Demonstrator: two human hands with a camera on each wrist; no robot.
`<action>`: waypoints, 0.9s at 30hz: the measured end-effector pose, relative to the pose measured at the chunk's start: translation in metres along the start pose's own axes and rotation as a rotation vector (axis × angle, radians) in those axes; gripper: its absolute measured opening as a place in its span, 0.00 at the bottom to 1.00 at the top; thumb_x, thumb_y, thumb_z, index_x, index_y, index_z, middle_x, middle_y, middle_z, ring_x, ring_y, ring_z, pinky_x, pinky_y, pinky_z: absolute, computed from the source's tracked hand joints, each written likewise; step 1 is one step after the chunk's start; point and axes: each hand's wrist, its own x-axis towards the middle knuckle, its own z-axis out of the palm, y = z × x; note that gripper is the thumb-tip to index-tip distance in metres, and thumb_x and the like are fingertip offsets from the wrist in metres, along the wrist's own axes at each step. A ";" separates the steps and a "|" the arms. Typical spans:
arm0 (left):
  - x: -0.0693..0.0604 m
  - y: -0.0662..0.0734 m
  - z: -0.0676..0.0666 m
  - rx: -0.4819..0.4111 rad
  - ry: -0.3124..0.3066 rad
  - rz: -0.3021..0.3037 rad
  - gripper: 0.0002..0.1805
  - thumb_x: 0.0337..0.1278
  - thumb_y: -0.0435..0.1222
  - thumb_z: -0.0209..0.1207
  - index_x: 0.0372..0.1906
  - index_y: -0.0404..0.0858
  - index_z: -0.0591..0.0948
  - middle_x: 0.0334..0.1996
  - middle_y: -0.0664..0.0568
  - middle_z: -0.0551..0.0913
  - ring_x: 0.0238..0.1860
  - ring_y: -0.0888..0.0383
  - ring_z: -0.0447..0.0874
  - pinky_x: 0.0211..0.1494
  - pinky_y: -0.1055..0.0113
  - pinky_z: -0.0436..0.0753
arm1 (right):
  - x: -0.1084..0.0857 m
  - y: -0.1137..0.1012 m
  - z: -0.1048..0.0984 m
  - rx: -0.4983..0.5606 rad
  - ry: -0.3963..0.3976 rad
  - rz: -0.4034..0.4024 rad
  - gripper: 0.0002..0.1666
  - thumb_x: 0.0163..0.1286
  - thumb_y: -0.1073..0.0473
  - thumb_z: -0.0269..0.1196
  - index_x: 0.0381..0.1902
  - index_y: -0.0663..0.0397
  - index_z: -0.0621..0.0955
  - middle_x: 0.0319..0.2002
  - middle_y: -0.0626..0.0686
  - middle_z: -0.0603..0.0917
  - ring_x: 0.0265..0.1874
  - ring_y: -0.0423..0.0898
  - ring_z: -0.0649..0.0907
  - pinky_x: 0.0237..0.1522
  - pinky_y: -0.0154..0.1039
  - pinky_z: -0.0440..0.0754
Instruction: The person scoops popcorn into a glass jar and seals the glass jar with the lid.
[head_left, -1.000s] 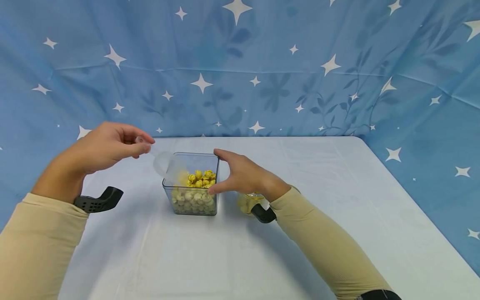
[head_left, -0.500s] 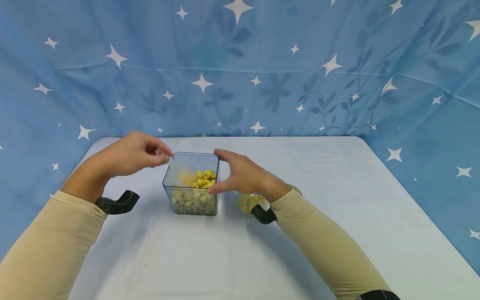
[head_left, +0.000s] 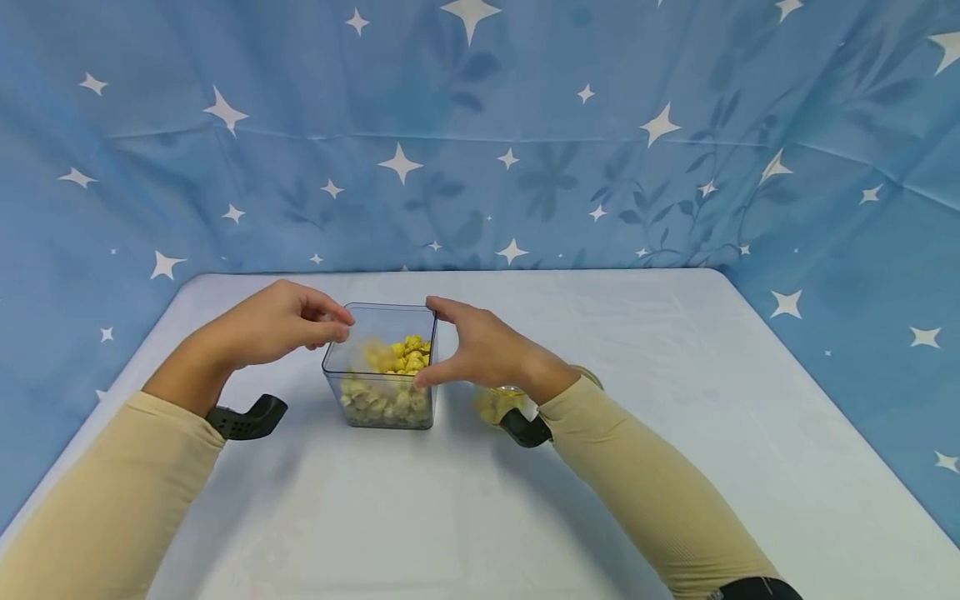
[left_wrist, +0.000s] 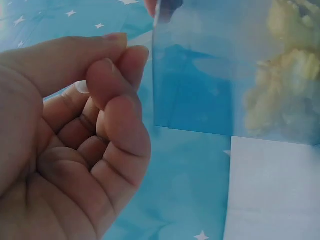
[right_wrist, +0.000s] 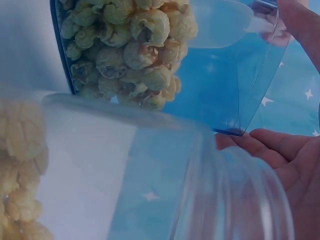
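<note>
A clear square container (head_left: 386, 400) holding popcorn stands on the table. My left hand (head_left: 273, 325) is at its left rim and pinches the handle of a translucent scoop, whose bowl (right_wrist: 220, 25) shows inside the container in the right wrist view. In the left wrist view my left hand (left_wrist: 95, 135) has its fingers curled beside the container wall (left_wrist: 195, 100); the handle is mostly hidden. My right hand (head_left: 487, 346) grips the container's right side, thumb at the near corner, fingers at the far one. Under my right wrist lies a partly hidden clear jar (head_left: 491, 406) of popcorn.
The white-covered table (head_left: 675, 400) reaches back to a blue curtain (head_left: 480, 167) with white stars. The jar (right_wrist: 165, 175) is large in the foreground of the right wrist view, close beside the container. A black wrist mount (head_left: 247, 418) hangs under my left wrist.
My left hand has moved right and slightly down to the container's left rim, and the scoop has gone from above the left rim into the container. My right hand has stayed in place.
</note>
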 end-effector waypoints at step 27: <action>-0.007 -0.014 0.010 -0.113 0.001 -0.002 0.21 0.67 0.45 0.64 0.58 0.37 0.84 0.42 0.50 0.85 0.42 0.53 0.81 0.50 0.54 0.80 | 0.000 0.000 0.002 0.033 0.013 0.012 0.65 0.56 0.42 0.77 0.80 0.53 0.54 0.77 0.51 0.59 0.74 0.47 0.62 0.70 0.49 0.64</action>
